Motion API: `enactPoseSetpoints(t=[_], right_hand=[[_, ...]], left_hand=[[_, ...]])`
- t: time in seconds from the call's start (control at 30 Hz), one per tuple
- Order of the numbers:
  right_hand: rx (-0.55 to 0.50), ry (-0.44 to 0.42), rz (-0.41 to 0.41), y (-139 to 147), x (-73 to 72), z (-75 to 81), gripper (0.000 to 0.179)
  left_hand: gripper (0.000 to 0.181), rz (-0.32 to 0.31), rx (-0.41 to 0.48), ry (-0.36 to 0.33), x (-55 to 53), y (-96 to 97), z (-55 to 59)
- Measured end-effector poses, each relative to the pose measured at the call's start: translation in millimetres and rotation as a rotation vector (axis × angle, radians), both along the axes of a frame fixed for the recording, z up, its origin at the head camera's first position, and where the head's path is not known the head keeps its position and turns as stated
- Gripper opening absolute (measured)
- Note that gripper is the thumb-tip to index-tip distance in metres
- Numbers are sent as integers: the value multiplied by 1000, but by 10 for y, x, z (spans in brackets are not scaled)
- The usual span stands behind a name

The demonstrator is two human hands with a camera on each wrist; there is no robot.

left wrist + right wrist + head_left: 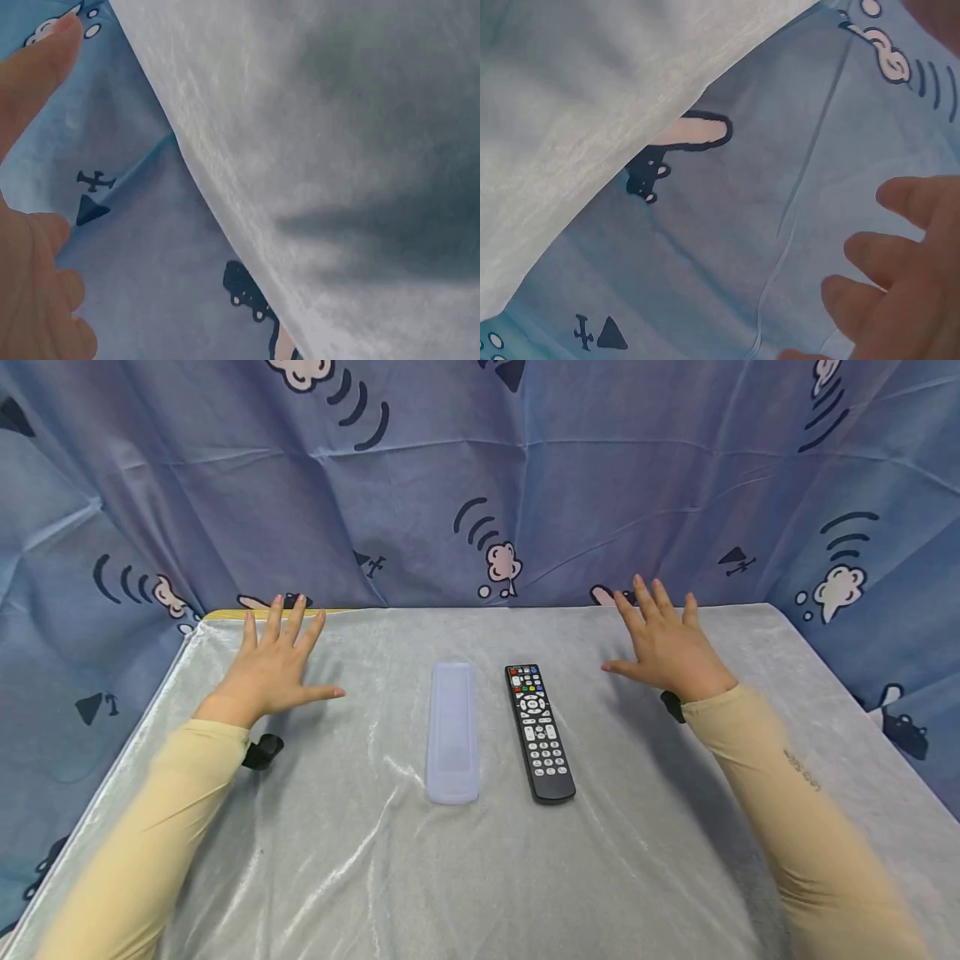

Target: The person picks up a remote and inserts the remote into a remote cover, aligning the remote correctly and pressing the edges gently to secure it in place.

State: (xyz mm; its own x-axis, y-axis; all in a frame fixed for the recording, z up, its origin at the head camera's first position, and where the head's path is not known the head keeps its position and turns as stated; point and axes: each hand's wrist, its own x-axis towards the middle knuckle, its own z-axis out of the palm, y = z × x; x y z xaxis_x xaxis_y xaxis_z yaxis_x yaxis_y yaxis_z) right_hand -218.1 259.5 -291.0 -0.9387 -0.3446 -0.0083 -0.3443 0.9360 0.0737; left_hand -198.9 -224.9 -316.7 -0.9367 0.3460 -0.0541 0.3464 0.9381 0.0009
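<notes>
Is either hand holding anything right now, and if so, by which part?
Nothing is held: the left hand and right hand are spread, apart from the remote control and the translucent cover.

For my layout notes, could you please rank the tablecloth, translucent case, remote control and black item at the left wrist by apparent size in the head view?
1. Tablecloth
2. Translucent case
3. Remote control: about as long, but narrower
4. Black item at the left wrist
</notes>
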Motion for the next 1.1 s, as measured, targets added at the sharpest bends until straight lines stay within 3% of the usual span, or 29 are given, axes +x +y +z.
enactPoseSetpoints(t=[0.13, 0.27, 0.4, 0.63, 0.77, 1.0, 1.1], right_hand=[[-10, 27, 29, -45, 61, 0, 97], [-89, 86, 67, -100, 161, -30, 85], [-220, 79, 61, -188, 300, -71, 71], [-500, -32, 41, -350, 499, -171, 48], [-618, -85, 19, -406, 577, -249, 37], [-700, -148, -6, -474, 655, -345, 28], [-757, -206, -13, -502, 673, -391, 26]], left_hand=[[103, -13, 49, -20, 31, 34, -37], [92, -24, 157, -20, 87, 127, -90], [72, -15, 356, -31, 156, 293, -145], [36, 0, 723, -91, 247, 667, -239], [27, -21, 813, -167, 308, 932, -252], [16, -55, 969, -441, 399, 1517, -233], [16, -74, 974, -503, 405, 1736, -234]])
